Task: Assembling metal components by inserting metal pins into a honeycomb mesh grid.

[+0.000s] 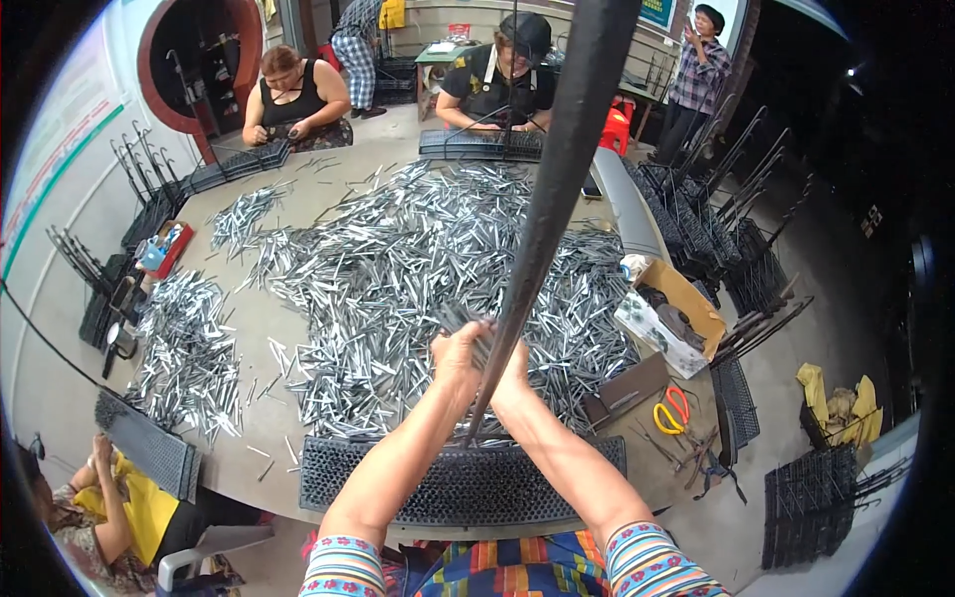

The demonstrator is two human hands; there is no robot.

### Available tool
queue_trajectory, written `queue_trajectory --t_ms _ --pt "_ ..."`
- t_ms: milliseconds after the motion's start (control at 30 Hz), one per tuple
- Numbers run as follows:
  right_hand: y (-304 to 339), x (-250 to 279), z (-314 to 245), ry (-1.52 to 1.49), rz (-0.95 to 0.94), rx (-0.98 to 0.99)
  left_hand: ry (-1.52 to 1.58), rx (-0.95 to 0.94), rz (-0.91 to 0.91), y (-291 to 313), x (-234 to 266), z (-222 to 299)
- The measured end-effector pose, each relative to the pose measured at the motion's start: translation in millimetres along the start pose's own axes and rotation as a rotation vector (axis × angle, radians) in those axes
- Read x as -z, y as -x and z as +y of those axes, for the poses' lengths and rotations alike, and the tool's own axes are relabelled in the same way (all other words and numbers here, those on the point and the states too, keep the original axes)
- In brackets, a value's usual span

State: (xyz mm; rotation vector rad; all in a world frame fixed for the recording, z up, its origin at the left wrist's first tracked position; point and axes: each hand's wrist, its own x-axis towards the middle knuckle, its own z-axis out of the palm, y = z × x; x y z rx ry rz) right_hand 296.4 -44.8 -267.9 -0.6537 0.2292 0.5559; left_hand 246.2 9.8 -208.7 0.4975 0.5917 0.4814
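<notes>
My left hand (pixel 459 350) is closed round a bunch of thin grey metal strips (pixel 456 318), above a wide heap of loose strips (pixel 398 269) on the table. Close against it is my right hand (pixel 512 370); its fingers are largely hidden behind a black pole (pixel 549 189). Some strips show between the two hands. Under my forearms, at the near table edge, lies a black tray full of small holes (pixel 458 493). The pole rises from its far side and slants up to the right across the view.
To the right are orange-and-yellow-handled scissors (pixel 677 410), a brown flat piece (pixel 629 388) and an open cardboard box (pixel 686 313). A smaller strip pile (pixel 189 348) and a red box (pixel 167 249) lie left. People sit at other trays; racks with hooked rods (pixel 716 219) stand right.
</notes>
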Motion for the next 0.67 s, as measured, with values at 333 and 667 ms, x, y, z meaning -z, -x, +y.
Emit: queue_trajectory --t_ms 333,667 --pt "59.3 -1.1 -33.1 0.376 0.105 0.023 -0.173 0.082 -0.069 2.4 19.8 11.3" --pt "217.5 61.7 -76.1 0.931 -0.463 0.19 -0.286 0.008 -0.262 158.1 71.0 61.5"
